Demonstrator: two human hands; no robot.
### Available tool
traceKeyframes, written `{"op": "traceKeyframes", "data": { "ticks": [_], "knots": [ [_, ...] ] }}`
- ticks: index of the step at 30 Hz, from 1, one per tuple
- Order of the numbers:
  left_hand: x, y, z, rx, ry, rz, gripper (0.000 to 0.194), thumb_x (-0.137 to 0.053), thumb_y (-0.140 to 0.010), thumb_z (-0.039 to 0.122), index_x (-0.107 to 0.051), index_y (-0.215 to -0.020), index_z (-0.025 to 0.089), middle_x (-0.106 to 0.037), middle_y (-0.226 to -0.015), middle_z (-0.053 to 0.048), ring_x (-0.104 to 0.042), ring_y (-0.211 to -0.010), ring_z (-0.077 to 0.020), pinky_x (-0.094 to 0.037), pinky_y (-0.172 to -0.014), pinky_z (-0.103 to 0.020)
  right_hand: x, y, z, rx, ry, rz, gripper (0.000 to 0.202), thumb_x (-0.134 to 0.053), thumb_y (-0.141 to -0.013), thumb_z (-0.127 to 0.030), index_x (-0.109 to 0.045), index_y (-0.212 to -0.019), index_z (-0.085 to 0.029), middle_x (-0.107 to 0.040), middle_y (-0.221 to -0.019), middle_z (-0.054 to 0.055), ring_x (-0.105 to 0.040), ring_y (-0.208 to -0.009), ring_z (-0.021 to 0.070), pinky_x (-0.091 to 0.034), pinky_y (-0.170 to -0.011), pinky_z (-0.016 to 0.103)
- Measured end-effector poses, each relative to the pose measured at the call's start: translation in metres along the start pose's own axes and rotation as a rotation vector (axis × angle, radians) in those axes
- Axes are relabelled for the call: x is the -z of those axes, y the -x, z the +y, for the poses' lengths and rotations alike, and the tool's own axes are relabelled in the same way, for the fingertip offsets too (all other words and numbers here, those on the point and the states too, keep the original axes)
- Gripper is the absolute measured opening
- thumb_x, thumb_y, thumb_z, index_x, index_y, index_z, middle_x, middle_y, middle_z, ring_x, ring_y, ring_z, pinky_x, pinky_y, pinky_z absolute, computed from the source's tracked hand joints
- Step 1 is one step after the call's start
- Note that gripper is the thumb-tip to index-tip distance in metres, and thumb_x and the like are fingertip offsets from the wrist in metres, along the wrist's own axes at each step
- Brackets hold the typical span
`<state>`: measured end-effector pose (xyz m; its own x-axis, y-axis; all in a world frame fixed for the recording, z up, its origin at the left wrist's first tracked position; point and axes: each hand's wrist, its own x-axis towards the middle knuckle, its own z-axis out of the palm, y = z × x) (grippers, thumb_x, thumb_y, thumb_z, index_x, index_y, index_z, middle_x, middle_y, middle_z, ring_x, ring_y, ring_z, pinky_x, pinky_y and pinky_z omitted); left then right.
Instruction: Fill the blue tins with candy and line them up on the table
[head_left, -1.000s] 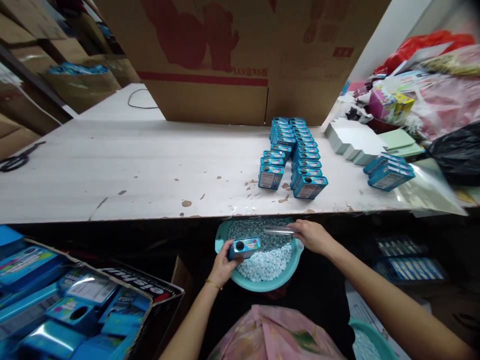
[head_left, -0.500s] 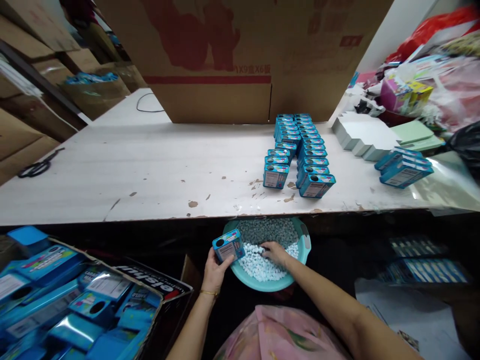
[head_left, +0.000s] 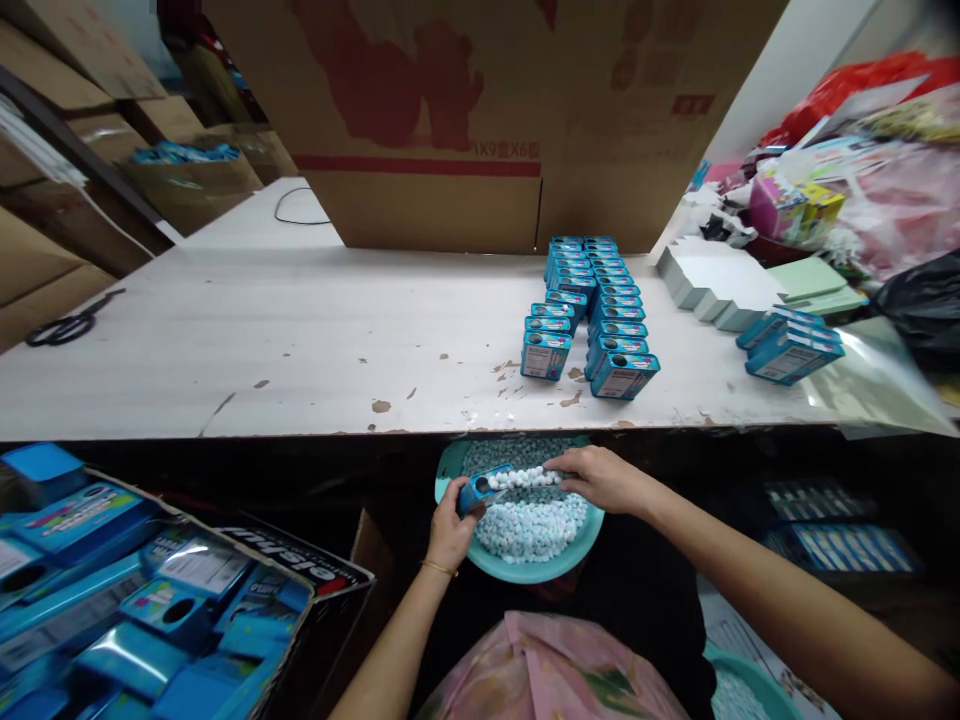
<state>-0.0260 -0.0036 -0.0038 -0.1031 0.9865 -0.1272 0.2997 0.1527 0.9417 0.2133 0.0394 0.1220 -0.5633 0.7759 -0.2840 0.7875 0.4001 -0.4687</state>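
My left hand (head_left: 452, 530) grips a small blue box (head_left: 482, 487), tilted over the left side of a teal basin (head_left: 523, 573). Small white and pale blue balls (head_left: 532, 530) fill much of the basin. Just right of the box, my right hand (head_left: 604, 478) has its fingers closed on a scoop, mostly hidden under a row of white balls (head_left: 525, 478). The scoop's front end is at the mouth of the box, above the basin.
Blue boxes (head_left: 624, 374) stand in two rows on the white table (head_left: 300, 340), with more (head_left: 793, 358) at right. A large carton (head_left: 450, 200) rises behind. Scissors (head_left: 71, 325) lie far left. An open carton of blue boxes (head_left: 172, 610) is lower left.
My right hand has lifted out of the balls with a loaded scoop and moved right. The blue box has moved slightly right and tilted toward the scoop. A second basin shows at lower right.
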Motion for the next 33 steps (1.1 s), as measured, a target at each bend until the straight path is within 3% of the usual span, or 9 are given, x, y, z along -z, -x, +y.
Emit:
{"op": "traceKeyframes", "data": {
  "ticks": [7, 19, 23, 26, 29, 33],
  "knots": [
    [-0.003, 0.001, -0.005, -0.006, -0.117, -0.008, 0.036, -0.057, -0.06, 0.024, -0.05, -0.095, 0.018, -0.056, -0.082, -0.001, -0.052, -0.077, -0.0174, -0.04, -0.075, -0.03, 0.016, -0.011, -0.037, 0.031, 0.416, -0.041, 0.021, -0.04, -0.08, -0.023, -0.06, -0.088, -0.021, -0.061, -0.082, 0.006, -0.056, -0.078, 0.0172, -0.036, -0.061, 0.024],
    [-0.005, -0.003, -0.014, -0.031, -0.103, -0.017, 0.036, -0.057, -0.059, 0.02, -0.05, -0.095, 0.018, -0.056, -0.088, -0.002, -0.052, -0.084, -0.0185, -0.039, -0.079, -0.031, 0.016, -0.005, -0.052, 0.126, 0.544, 0.049, 0.025, -0.042, -0.073, -0.009, -0.056, -0.092, -0.017, -0.057, -0.079, 0.007, -0.052, -0.074, 0.016, -0.033, -0.061, 0.025],
    [-0.001, -0.002, -0.019, -0.03, -0.022, 0.03, 0.037, -0.059, -0.058, 0.02, -0.05, -0.094, 0.018, -0.056, -0.088, -0.002, -0.053, -0.084, -0.0183, -0.039, -0.08, -0.032, 0.014, 0.006, -0.031, 0.038, 0.465, 0.086, 0.028, -0.039, -0.08, -0.016, -0.053, -0.104, -0.021, -0.058, -0.085, 0.005, -0.053, -0.078, 0.0151, -0.034, -0.064, 0.024],
    [0.004, -0.001, -0.025, -0.033, 0.08, 0.052, 0.04, -0.062, -0.057, 0.023, -0.049, -0.094, 0.018, -0.055, -0.087, -0.002, -0.053, -0.082, -0.0174, -0.04, -0.08, -0.031, -0.006, 0.008, 0.008, -0.1, 0.379, 0.026, 0.028, -0.04, -0.081, -0.022, -0.053, -0.106, -0.024, -0.058, -0.092, 0.005, -0.054, -0.083, 0.0163, -0.036, -0.067, 0.025],
    [0.007, -0.001, -0.031, -0.035, 0.18, 0.052, 0.042, -0.064, -0.057, 0.025, -0.048, -0.095, 0.018, -0.055, -0.087, -0.002, -0.053, -0.083, -0.0169, -0.041, -0.08, -0.031, -0.048, -0.003, 0.043, -0.261, 0.275, -0.083, 0.027, -0.042, -0.076, -0.014, -0.059, -0.097, -0.019, -0.061, -0.091, 0.01, -0.055, -0.087, 0.0201, -0.036, -0.074, 0.029],
    [0.009, -0.002, -0.033, -0.01, 0.248, 0.056, 0.045, -0.067, -0.056, 0.025, -0.048, -0.096, 0.018, -0.056, -0.088, -0.002, -0.054, -0.083, -0.0168, -0.042, -0.08, -0.032, -0.116, -0.038, 0.047, -0.299, 0.123, -0.109, 0.029, -0.043, -0.076, -0.014, -0.059, -0.099, -0.02, -0.063, -0.093, 0.01, -0.056, -0.09, 0.0207, -0.038, -0.075, 0.03]
  ]
}}
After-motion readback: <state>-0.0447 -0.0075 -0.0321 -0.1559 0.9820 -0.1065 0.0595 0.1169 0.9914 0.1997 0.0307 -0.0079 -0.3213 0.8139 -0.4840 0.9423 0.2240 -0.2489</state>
